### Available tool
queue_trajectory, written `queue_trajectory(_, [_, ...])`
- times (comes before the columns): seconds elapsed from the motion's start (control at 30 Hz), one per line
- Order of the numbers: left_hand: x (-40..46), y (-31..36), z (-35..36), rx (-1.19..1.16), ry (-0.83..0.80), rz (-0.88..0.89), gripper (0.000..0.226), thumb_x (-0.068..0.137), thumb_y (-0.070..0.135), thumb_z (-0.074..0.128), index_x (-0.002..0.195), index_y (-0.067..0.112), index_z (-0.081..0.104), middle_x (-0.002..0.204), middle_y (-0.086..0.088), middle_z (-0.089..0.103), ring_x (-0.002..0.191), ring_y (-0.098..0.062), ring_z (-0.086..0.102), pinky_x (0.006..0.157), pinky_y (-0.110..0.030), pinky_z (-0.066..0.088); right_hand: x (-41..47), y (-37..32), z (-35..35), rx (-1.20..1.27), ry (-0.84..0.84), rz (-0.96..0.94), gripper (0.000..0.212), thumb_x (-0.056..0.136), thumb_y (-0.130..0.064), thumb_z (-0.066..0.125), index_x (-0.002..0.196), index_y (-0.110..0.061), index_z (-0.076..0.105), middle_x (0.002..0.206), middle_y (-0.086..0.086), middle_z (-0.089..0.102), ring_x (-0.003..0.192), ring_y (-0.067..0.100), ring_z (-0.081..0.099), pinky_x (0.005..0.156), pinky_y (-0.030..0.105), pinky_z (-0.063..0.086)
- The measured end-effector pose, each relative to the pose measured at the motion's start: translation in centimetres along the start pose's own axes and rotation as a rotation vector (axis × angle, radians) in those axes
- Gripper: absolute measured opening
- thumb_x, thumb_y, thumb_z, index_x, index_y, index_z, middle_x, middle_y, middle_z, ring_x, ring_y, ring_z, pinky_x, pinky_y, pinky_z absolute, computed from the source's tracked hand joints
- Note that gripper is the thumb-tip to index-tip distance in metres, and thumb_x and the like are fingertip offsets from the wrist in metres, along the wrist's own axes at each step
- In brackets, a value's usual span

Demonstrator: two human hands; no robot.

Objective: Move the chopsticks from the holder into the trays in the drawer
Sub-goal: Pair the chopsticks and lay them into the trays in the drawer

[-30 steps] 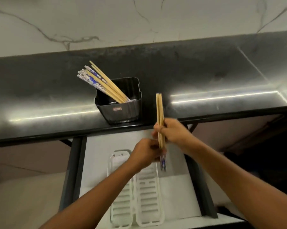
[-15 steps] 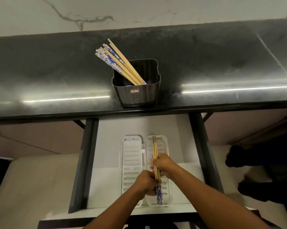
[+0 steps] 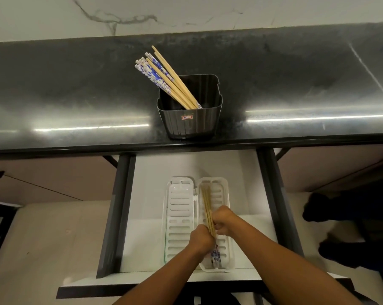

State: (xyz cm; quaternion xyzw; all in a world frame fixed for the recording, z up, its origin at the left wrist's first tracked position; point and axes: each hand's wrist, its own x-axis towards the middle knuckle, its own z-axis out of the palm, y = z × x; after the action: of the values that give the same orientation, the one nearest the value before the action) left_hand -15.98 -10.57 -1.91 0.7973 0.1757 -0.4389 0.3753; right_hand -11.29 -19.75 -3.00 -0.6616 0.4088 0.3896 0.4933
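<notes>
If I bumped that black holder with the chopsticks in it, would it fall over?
Maybe. The black holder stands close to the front edge of the dark counter, so a push toward you could send it off. The chopsticks left in it all lean to one side and stick out well above the rim, which probably makes it tippier that way. It looks like light plastic.

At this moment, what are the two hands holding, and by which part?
Both the left hand and right hand grip a small bundle of light wooden chopsticks near its blue-patterned end, over the right white slotted tray.

Held chopsticks (image 3: 207,208) over right tray (image 3: 225,216)
</notes>
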Motion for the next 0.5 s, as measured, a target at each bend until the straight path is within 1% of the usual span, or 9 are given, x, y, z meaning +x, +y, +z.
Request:
queue_trajectory(0.1, [-0.3,0.0,0.0,0.003,-0.004,-0.003,0.013,0.088,0.005,0.044,0.092,0.014,0.052,0.091,-0.003,0.056,0.088,-0.023,0.06,0.075,-0.033,0.055,-1.2,0.0,-0.2,0.055,-0.022,-0.031,0.018,0.093,0.003,0.044,0.078,-0.002,0.054,0.062,0.009,0.047,0.043,0.014,0.044,0.039,0.021,0.037])
queue_trajectory(0.17, [-0.5,0.0,-0.2,0.016,-0.004,0.006,0.015,0.089,0.005,0.045,0.094,0.013,0.056,0.091,-0.002,0.06,0.083,-0.019,0.06,0.072,-0.028,0.054,-1.9,0.2,-0.6,0.084,-0.035,-0.076,0.028,0.093,0.006,0.042,0.068,-0.003,0.051,0.059,0.008,0.046,0.031,0.01,0.047,0.033,0.015,0.036])
queue_trajectory(0.2, [-0.6,0.0,-0.4,0.033,-0.012,0.019,0.016,0.089,0.005,0.047,0.098,0.011,0.059,0.094,-0.003,0.062,0.084,-0.019,0.062,0.072,-0.027,0.055,-2.4,0.1,-0.9,0.089,-0.038,-0.094,0.029,0.093,0.006,0.041,0.067,-0.004,0.05,0.059,0.007,0.045,0.029,0.008,0.046,0.034,0.015,0.037])
queue_trajectory(0.23, [-0.8,0.2,-0.8,0.052,-0.03,0.019,0.018,0.088,0.004,0.05,0.102,0.009,0.061,0.099,-0.005,0.065,0.088,-0.02,0.064,0.073,-0.028,0.057,-2.9,-0.1,-1.2,0.084,-0.029,-0.112,0.027,0.092,0.006,0.041,0.07,-0.004,0.051,0.06,0.007,0.045,0.034,0.009,0.047,0.04,0.016,0.039])
queue_trajectory(0.27, [-1.0,0.4,-1.5,0.046,-0.048,0.012,0.019,0.088,0.003,0.052,0.104,0.009,0.061,0.102,-0.007,0.065,0.089,-0.022,0.066,0.072,-0.03,0.058,-3.4,-0.5,-1.5,0.059,-0.002,-0.148,0.022,0.092,0.003,0.042,0.075,-0.004,0.053,0.064,0.007,0.048,0.046,0.012,0.05,0.049,0.019,0.042])
queue_trajectory(0.37, [-2.2,2.0,-4.7,-0.112,-0.134,-0.071,0.016,0.093,0.006,0.043,0.094,0.014,0.057,0.095,-0.005,0.062,0.07,-0.019,0.065,0.054,-0.03,0.056,-5.2,-2.2,-2.5,-0.059,0.134,-0.435,0.016,0.094,-0.013,0.046,0.101,-0.012,0.061,0.094,0.005,0.063,0.085,0.018,0.062,0.074,0.028,0.053])
queue_trajectory(0.4, [-2.4,2.6,-6.1,-0.156,-0.143,-0.077,0.018,0.095,0.008,0.04,0.097,0.014,0.057,0.097,-0.006,0.063,0.068,-0.019,0.065,0.055,-0.03,0.054,-6.2,-3.1,-2.8,-0.07,0.166,-0.56,0.016,0.095,-0.017,0.048,0.105,-0.017,0.06,0.098,0.002,0.064,0.09,0.018,0.063,0.077,0.028,0.055])
queue_trajectory(0.43, [-2.6,3.2,-7.6,-0.179,-0.138,-0.072,0.02,0.096,0.009,0.039,0.103,0.012,0.058,0.103,-0.009,0.065,0.073,-0.021,0.066,0.062,-0.031,0.055,-7.4,-4.3,-3.2,-0.08,0.205,-0.693,0.013,0.095,-0.018,0.05,0.103,-0.022,0.06,0.095,0.0,0.064,0.089,0.014,0.063,0.075,0.025,0.055])
queue_trajectory(0.5, [-2.9,4.4,-10.7,-0.229,-0.057,-0.051,0.024,0.096,0.012,0.041,0.112,0.007,0.059,0.109,-0.014,0.066,0.085,-0.027,0.067,0.074,-0.034,0.053,-10.2,-7.5,-3.7,-0.114,0.305,-0.965,0.013,0.093,-0.016,0.054,0.092,-0.028,0.059,0.083,-0.007,0.061,0.078,0.005,0.061,0.065,0.015,0.051])
